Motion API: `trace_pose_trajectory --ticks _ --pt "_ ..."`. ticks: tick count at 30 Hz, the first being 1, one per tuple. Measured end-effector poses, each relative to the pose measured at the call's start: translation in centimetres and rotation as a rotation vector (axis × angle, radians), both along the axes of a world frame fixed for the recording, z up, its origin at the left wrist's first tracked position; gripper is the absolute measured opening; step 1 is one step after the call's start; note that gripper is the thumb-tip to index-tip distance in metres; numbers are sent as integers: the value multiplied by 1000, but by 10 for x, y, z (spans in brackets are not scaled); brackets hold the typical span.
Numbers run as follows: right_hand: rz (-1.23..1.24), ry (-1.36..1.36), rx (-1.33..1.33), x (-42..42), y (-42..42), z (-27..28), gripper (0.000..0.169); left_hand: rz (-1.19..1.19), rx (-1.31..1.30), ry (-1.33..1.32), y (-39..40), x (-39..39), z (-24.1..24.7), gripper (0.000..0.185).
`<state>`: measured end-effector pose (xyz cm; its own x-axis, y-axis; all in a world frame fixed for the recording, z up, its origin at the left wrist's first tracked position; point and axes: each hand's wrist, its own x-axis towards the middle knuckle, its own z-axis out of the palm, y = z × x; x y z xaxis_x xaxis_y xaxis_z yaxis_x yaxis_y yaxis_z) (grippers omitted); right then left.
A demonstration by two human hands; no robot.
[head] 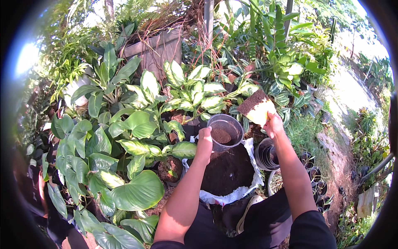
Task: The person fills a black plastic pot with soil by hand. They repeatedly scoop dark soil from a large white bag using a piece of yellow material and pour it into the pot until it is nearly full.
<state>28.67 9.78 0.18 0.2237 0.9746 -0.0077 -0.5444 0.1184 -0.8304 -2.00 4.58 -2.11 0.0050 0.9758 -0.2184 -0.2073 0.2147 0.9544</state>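
Note:
My left hand [205, 143] grips the rim of a round plastic pot [227, 133] with some brown soil in its bottom. To the right of it and a little higher, my right hand [273, 125] holds a yellow scoop [260, 112], its flat face partly covered with dark soil. Below both hands lies a white sack [238, 193] with its mouth spread wide around dark potting soil [230, 174]. A stack of black plastic pots [267, 155] lies tilted beside the sack, under my right forearm.
Broad-leaved potted plants [136, 193] crowd the left side, variegated ones [196, 93] the far side. Behind them stands a large grey planter [155, 53] with hanging reddish roots. Several small black pots [314, 173] stand at the right, beside a sunlit dirt path [337, 155].

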Motion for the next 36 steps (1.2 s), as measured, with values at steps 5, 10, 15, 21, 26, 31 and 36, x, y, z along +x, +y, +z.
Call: trace_pose_trajectory --ticks 5,10,15,21,26,31,36 --pt "23 -158 53 -22 -24 36 32 -11 -31 -14 1 -7 -10 56" --pt "-33 -230 51 -44 -35 41 34 -24 14 -23 1 -5 -14 55" --pt "-4 -199 115 -54 -41 40 33 6 44 -66 0 -6 -10 48" --pt "35 -329 95 -58 -42 35 32 17 23 -35 5 -11 -15 48" --pt "32 -304 109 -59 -43 35 31 50 -3 -27 -3 -8 0 46" --pt "17 -380 197 -50 -40 29 32 55 29 -31 -2 -7 0 47" --pt "36 -441 203 -53 -39 29 33 9 11 80 5 -11 -11 52"
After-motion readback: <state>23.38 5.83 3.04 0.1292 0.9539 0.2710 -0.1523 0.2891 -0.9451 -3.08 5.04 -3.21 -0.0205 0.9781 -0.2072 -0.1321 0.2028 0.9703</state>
